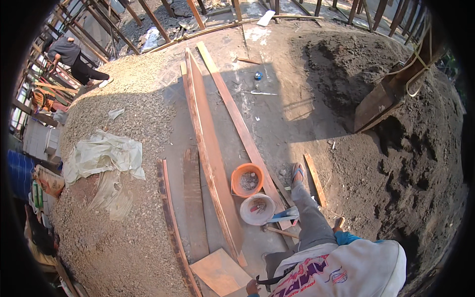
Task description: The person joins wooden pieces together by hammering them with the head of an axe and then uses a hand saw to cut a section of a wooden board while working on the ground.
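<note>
1. Nearest the camera, the person's left hand (252,287) sits at the lower edge, just beside a flat plywood offcut (221,272). A dark strap (269,280) runs from it toward the body, and the grip seems closed on that strap, though the view there is too small to be sure.
2. The right hand (339,224) shows only as a small patch above a blue sleeve, beside the grey trouser leg; whether its grip is open or closed I cannot tell.
3. Just ahead of the legs stand two buckets, touching or nearly so: a white bucket (257,209) with a little residue inside, and an orange bucket (247,179) with grey material in its bottom. Neither is full, so the filling looks barely begun.
4. A tool with a wooden handle (281,231) lies on the ground next to the white bucket, in nobody's hand.
5. Long planks (210,153) run away from the buckets across the concrete floor (277,114).
6. To the left spreads a gravel heap (123,148) with a crumpled white sack (101,153) on it; to the right rises a dark sand pile (396,163), both largely untouched.
7. Far off at upper left, another person (74,59) bends among timber props.
</note>
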A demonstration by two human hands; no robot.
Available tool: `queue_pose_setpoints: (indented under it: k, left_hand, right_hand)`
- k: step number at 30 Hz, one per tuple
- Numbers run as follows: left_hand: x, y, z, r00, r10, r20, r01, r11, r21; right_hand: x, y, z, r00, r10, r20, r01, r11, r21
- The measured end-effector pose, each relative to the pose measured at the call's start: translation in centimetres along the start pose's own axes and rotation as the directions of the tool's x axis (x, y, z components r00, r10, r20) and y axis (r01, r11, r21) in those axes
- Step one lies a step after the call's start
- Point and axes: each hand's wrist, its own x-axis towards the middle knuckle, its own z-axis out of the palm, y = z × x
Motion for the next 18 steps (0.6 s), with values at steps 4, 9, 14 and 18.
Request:
queue_pose_setpoints:
  k: [4,9,14,18]
  left_hand:
    - [3.5,8.5,8.8,0.780,0.438,0.448,-0.595,0.296,0.747]
    - [-0.2,21.5,21.0,0.924,0.360,0.125,-0.376,0.805,0.460]
    - [-9.0,48.2,32.5,0.848,0.463,0.257,-0.487,0.873,0.036]
    - [-9.7,55.7,37.8,0.832,0.475,0.286,-0.494,0.869,-0.005]
  right_hand:
    - [2.0,0.4,-7.8,0.988,-0.105,0.113,0.097,0.992,0.079]
    - [3.0,-2.1,-20.2,0.997,-0.058,0.046,0.033,0.905,0.423]
    - [7.1,-6.4,-24.6,0.996,0.076,0.055,-0.092,0.906,0.413]
    - [9.9,-7.6,-29.8,0.995,0.034,0.096,-0.067,0.931,0.360]
